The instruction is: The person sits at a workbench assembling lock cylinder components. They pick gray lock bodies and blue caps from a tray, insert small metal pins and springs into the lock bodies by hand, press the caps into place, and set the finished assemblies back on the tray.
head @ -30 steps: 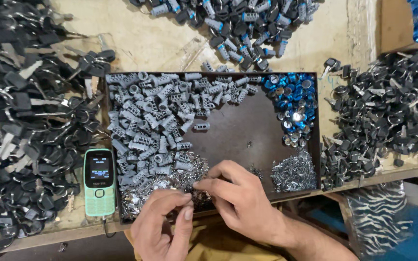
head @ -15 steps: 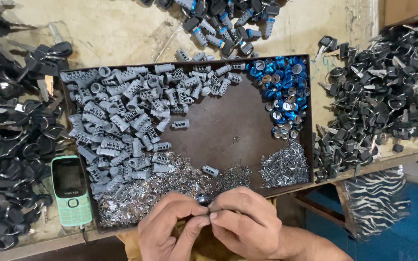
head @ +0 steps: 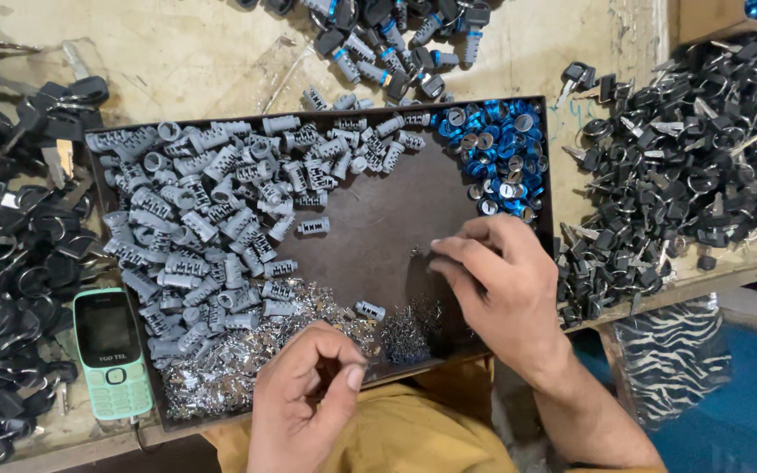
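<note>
A dark brown tray [head: 378, 228] holds a heap of grey lock cylinders [head: 203, 228] on its left, blue-capped rings [head: 497, 158] in its far right corner and small silvery metal bits [head: 247, 359] along its near edge. My right hand [head: 501, 289] hovers over the tray's right side, fingers slightly apart and pointing left, tips close to a few tiny loose bits. My left hand [head: 308, 398] sits at the near edge with fingers curled and thumb pressed to the forefinger; anything inside it is hidden. A single grey cylinder [head: 370, 310] lies between the hands.
A green push-button phone [head: 111, 350] lies left of the tray. Black-headed keys are heaped at the right [head: 703, 149] and left [head: 2, 263]. Dark assembled cylinders [head: 387, 35] lie beyond the tray. A striped bag [head: 668, 359] hangs below the table edge.
The hands were joined at the near edge; now they have parted. My right hand has moved up and right over the tray. My left hand stays low, curled.
</note>
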Action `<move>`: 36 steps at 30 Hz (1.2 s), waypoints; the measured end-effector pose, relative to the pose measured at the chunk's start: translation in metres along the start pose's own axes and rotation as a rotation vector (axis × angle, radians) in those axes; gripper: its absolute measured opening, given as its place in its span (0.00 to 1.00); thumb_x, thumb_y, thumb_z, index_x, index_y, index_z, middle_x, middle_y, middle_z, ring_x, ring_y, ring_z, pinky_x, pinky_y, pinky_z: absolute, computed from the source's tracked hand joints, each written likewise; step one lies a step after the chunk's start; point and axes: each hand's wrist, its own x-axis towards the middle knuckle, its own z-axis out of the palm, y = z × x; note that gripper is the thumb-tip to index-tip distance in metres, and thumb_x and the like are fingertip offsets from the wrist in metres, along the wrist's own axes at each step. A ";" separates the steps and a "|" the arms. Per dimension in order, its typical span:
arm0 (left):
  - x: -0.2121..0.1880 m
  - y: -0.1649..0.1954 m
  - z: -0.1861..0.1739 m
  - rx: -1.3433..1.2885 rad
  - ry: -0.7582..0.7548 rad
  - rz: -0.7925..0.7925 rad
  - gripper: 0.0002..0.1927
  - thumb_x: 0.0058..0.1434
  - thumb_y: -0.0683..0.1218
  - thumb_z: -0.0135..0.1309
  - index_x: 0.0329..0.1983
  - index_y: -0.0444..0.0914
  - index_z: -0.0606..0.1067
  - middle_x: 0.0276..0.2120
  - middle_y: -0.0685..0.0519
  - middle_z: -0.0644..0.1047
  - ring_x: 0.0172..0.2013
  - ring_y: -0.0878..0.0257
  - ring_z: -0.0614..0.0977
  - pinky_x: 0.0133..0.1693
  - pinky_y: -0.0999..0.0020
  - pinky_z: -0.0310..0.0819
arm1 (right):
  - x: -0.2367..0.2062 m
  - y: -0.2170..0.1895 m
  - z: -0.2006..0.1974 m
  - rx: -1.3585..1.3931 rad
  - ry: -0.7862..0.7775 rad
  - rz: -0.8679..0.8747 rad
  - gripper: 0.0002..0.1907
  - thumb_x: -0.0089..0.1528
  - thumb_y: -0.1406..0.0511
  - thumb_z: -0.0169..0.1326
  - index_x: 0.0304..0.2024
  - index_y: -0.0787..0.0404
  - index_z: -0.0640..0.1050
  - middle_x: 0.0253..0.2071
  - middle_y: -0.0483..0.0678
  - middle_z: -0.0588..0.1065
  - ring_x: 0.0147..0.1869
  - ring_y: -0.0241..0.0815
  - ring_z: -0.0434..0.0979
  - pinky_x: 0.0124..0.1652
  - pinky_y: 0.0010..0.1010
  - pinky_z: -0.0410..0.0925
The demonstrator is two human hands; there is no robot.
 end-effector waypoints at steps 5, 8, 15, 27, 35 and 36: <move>-0.001 -0.004 0.001 -0.057 -0.006 0.050 0.04 0.61 0.37 0.55 0.35 0.36 0.71 0.31 0.57 0.73 0.27 0.74 0.68 0.29 0.78 0.61 | 0.015 0.004 0.003 -0.070 -0.096 -0.088 0.13 0.53 0.69 0.66 0.41 0.58 0.82 0.37 0.48 0.72 0.39 0.48 0.73 0.40 0.41 0.63; -0.002 -0.005 0.001 -0.032 0.003 0.031 0.05 0.59 0.37 0.55 0.34 0.36 0.71 0.29 0.57 0.72 0.26 0.74 0.68 0.27 0.78 0.60 | 0.021 0.002 0.006 -0.025 -0.139 -0.121 0.09 0.55 0.70 0.64 0.37 0.59 0.80 0.37 0.46 0.72 0.41 0.49 0.73 0.42 0.40 0.63; 0.001 -0.004 0.001 -0.084 -0.012 0.063 0.05 0.59 0.37 0.55 0.34 0.36 0.70 0.30 0.57 0.72 0.27 0.74 0.67 0.28 0.77 0.60 | 0.018 0.004 -0.011 0.038 -0.109 -0.006 0.09 0.57 0.75 0.60 0.39 0.63 0.79 0.39 0.49 0.76 0.44 0.51 0.78 0.44 0.37 0.70; 0.000 -0.005 0.002 -0.116 0.002 0.023 0.04 0.59 0.36 0.59 0.36 0.34 0.76 0.33 0.56 0.75 0.28 0.75 0.71 0.29 0.80 0.63 | 0.008 0.009 -0.011 -0.009 -0.063 0.053 0.09 0.54 0.72 0.64 0.38 0.61 0.81 0.38 0.49 0.75 0.43 0.49 0.78 0.42 0.37 0.70; -0.001 -0.008 0.001 -0.163 -0.007 0.009 0.04 0.60 0.35 0.56 0.36 0.34 0.73 0.33 0.55 0.74 0.31 0.74 0.71 0.32 0.78 0.65 | 0.010 0.004 -0.003 -0.067 -0.143 -0.064 0.09 0.54 0.69 0.65 0.38 0.56 0.84 0.34 0.46 0.72 0.35 0.44 0.73 0.38 0.39 0.62; -0.001 -0.008 0.001 -0.147 -0.010 0.025 0.04 0.60 0.35 0.56 0.36 0.35 0.73 0.33 0.55 0.74 0.30 0.73 0.71 0.32 0.78 0.64 | 0.011 0.004 -0.002 -0.061 -0.146 -0.078 0.09 0.54 0.69 0.65 0.38 0.56 0.83 0.34 0.46 0.72 0.36 0.45 0.72 0.38 0.39 0.62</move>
